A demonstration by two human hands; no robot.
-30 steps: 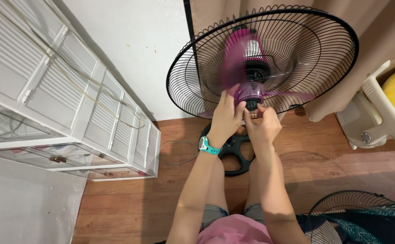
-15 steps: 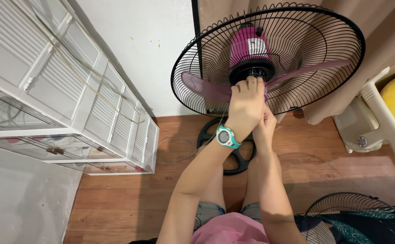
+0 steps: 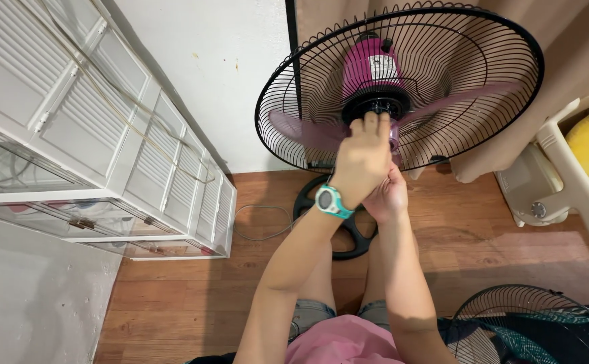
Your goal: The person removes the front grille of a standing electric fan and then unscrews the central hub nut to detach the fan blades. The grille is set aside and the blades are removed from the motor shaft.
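Note:
A stand fan faces me with its front guard off. Its black rear wire guard (image 3: 483, 81) rings a magenta motor housing (image 3: 370, 64) and translucent purple blades (image 3: 294, 129). My left hand (image 3: 363, 162), with a teal watch at the wrist, is wrapped over the blade hub and hides it. My right hand (image 3: 388, 195) sits just below and behind the left one, fingers curled up at the underside of the hub. What the right fingers pinch is hidden.
The fan's black round base (image 3: 348, 226) and a grey cord (image 3: 260, 219) lie on the wood floor. A white louvred cabinet (image 3: 99, 135) stands at left. A second black wire guard (image 3: 530, 323) lies at the lower right. A cream plastic piece (image 3: 564, 168) and a beige curtain (image 3: 577, 40) are at right.
A second ago the blades were spinning in a blur and both hands were under the hub. Now the blades are still, and my left hand has come up over the hub.

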